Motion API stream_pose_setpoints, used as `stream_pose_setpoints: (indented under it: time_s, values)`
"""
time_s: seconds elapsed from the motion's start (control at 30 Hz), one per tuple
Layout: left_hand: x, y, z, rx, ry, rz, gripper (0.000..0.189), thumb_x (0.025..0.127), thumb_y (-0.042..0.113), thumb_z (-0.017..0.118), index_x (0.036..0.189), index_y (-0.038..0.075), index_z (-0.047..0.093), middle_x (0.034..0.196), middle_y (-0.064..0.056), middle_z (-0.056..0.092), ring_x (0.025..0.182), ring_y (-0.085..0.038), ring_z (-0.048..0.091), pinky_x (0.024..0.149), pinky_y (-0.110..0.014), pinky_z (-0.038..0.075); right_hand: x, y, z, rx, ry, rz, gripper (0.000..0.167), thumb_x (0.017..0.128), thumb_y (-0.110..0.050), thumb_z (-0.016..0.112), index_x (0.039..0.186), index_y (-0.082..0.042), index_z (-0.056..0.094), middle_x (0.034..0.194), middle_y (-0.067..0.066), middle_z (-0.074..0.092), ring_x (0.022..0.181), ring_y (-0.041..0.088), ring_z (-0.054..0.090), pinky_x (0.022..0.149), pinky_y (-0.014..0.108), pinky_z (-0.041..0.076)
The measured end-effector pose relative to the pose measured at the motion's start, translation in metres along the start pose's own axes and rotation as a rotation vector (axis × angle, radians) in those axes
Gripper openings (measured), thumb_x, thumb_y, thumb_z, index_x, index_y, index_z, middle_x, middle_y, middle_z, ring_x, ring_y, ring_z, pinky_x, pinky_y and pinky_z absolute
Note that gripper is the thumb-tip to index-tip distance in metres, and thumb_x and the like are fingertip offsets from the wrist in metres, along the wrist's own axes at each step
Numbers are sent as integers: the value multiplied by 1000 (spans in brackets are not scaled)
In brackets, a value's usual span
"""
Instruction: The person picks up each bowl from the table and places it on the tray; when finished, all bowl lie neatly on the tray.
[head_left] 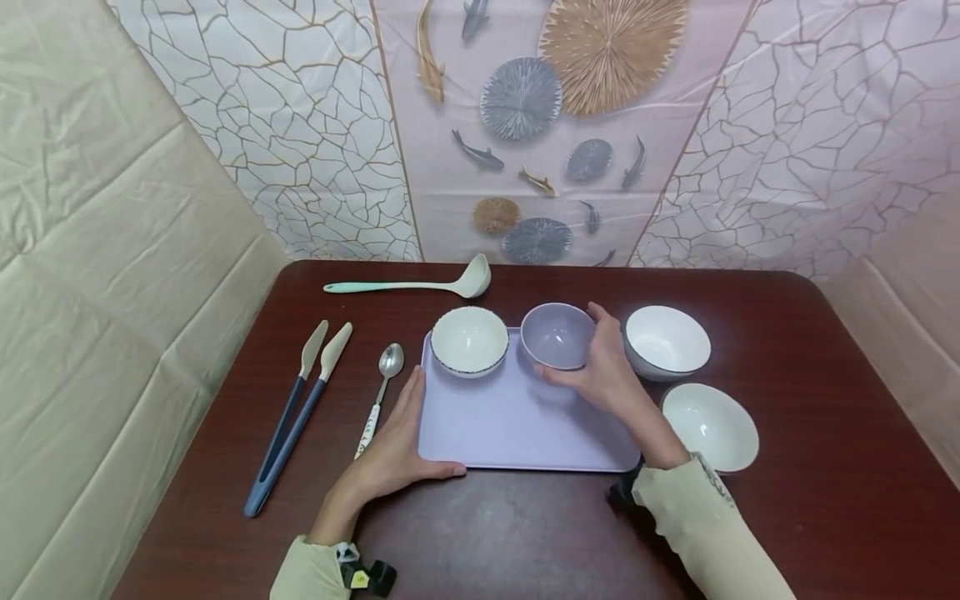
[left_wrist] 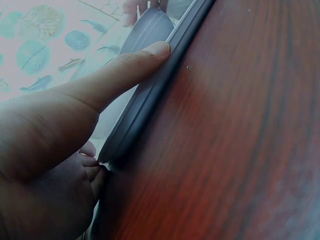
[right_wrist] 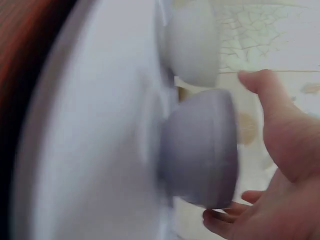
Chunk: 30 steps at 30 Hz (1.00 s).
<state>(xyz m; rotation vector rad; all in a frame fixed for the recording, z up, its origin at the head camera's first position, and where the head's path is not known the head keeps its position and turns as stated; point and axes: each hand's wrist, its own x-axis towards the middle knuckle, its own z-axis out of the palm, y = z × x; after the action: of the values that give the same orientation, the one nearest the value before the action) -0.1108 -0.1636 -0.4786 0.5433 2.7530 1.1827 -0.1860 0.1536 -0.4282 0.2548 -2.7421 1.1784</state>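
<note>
A lilac rectangular tray (head_left: 517, 433) lies on the table, with a white dark-rimmed bowl (head_left: 470, 342) and a purple bowl (head_left: 557, 336) side by side at its far edge. My left hand (head_left: 393, 446) rests at the tray's near-left corner, fingers straight along the left side and thumb along the front edge. Around the right side of the purple bowl spreads my right hand (head_left: 603, 367). In the right wrist view its thumb stands apart from the purple bowl (right_wrist: 200, 150), while its fingertips are close to the rim; contact there is unclear.
Right of the tray are two more white bowls, one farther back (head_left: 667, 340) and one nearer (head_left: 710, 427). A ladle (head_left: 420, 286) lies behind the tray. To the left are a spoon (head_left: 378, 396) and blue-handled tongs (head_left: 296, 421). Patterned cloth (head_left: 330, 142) walls the table.
</note>
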Motion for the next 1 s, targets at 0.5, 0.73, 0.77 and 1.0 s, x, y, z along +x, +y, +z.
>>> stream_pose_setpoints:
  time_s: [0.5, 0.73, 0.77, 1.0]
  values:
    - [0, 0, 1, -1, 5, -11, 141, 62, 58, 87, 157, 5, -3, 163, -14, -4, 148, -23, 3, 112, -47, 22, -72, 25, -128, 67, 96, -171, 80, 78, 2, 80, 146, -12, 40, 135, 8, 52, 118, 4, 51, 86, 10, 42]
    - [-1, 0, 1, -5, -7, -13, 141, 63, 59, 87, 157, 5, -3, 163, -13, -5, 147, -21, 1, 113, -47, 21, -114, 69, -147, 69, 112, -69, 78, 83, 1, 76, 148, -13, 36, 136, 9, 50, 118, 0, 49, 91, 9, 37]
    - [-1, 0, 1, -6, -7, -13, 141, 63, 59, 87, 157, 6, -4, 163, -13, -5, 147, -21, 1, 113, -47, 21, -118, 74, -146, 68, 100, -60, 79, 83, 0, 76, 149, -14, 35, 137, 9, 48, 118, 0, 48, 91, 8, 36]
    - [0, 1, 2, -3, -5, -14, 141, 63, 60, 86, 157, 7, -4, 163, -11, -6, 147, -18, 0, 113, -45, 21, -134, 90, -131, 83, -19, -45, 108, 72, -5, 87, 154, -20, 20, 146, 13, 34, 125, 2, 34, 91, 6, 28]
